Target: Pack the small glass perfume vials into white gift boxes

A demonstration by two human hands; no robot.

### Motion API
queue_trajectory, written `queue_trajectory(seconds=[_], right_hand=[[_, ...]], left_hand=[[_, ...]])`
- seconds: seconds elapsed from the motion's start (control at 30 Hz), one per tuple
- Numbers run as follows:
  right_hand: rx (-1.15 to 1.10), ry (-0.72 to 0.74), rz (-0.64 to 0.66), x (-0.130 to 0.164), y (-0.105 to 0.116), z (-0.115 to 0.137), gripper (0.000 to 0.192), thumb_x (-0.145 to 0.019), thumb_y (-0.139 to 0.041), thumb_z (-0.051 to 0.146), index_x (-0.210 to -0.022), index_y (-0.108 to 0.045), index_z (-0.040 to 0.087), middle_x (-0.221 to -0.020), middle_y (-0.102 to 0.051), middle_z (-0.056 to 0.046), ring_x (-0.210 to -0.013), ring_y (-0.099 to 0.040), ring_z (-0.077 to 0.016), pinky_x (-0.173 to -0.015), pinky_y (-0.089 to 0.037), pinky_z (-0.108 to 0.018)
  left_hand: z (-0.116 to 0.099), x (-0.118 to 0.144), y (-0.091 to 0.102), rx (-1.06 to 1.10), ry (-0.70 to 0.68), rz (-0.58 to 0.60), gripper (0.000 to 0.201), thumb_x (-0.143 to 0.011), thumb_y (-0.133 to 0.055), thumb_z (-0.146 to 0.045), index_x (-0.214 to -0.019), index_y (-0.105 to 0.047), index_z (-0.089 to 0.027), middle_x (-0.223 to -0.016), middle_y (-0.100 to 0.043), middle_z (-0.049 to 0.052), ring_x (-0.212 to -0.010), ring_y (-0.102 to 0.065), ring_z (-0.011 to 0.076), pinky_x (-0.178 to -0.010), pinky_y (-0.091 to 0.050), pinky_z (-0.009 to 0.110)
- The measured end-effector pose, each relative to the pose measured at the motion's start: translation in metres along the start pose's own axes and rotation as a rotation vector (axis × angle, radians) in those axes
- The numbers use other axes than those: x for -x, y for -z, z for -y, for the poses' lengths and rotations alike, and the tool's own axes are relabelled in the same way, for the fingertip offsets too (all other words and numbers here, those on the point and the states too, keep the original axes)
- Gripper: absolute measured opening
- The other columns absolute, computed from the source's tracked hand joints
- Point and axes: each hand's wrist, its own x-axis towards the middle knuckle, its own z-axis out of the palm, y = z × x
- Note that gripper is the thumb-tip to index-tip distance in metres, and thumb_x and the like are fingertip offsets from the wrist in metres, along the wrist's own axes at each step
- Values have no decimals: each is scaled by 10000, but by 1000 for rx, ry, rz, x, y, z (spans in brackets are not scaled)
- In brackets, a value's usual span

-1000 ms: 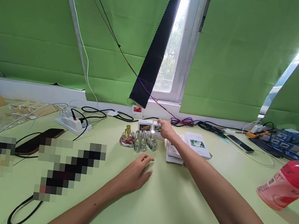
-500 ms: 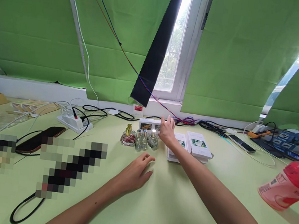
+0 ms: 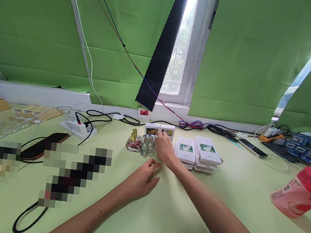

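A cluster of small glass perfume bottles [image 3: 146, 145] stands mid-table, with a round pinkish one [image 3: 133, 144] at its left. My right hand [image 3: 164, 148] reaches to the cluster's right end, and its fingers curl around the rightmost bottle, which is mostly hidden. Just behind stand two small white boxes [image 3: 159, 130]. My left hand [image 3: 142, 177] rests palm down on the green table [image 3: 177, 213] in front of the bottles, fingers loosely apart, holding nothing.
Two stacks of flat white cartons [image 3: 196, 153] lie right of the bottles. A power strip [image 3: 75, 126] with cables and a dark phone [image 3: 41, 146] are at the left. A pink bottle [image 3: 301, 191] lies on its side at the right, and a black phone [image 3: 252, 148] farther back.
My right hand has drawn back from the small white boxes at the rear and come down onto the rightmost bottle. My left hand has stayed in place.
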Motion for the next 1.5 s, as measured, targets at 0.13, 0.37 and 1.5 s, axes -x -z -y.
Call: queue_trajectory(seconds=[0.13,0.37,1.5], right_hand=[[-14,-24,26,7,-7,-1,408,-967,-411,81,-1355,-503,166,-1182,-634,-136,-981,-660,-217,-785,-464,-283],[13,4,10,18,-17,-10,569,-953,-411,80,-1504,-351,206,-1176,-638,-123,-983,-668,-215,-770,-460,-279],[-35,-21,-68,32,-39,-22,885,-867,-481,7,-1617,-116,303,-1133,-629,-84,-1013,-596,-233,-784,-467,-308]], left_hand=[[-2,-1,2,7,-7,16,390,-914,-521,-224,-1297,-582,-262,-1247,-580,103,-1018,-643,262,-848,-557,391],[-1,-1,1,23,-22,5,373,-894,-541,-187,-1257,-610,-246,-1212,-596,102,-1069,-640,270,-901,-551,398],[4,-2,0,0,-49,23,172,-926,-499,-180,-1010,-645,-214,-1141,-594,80,-1012,-635,227,-878,-540,354]])
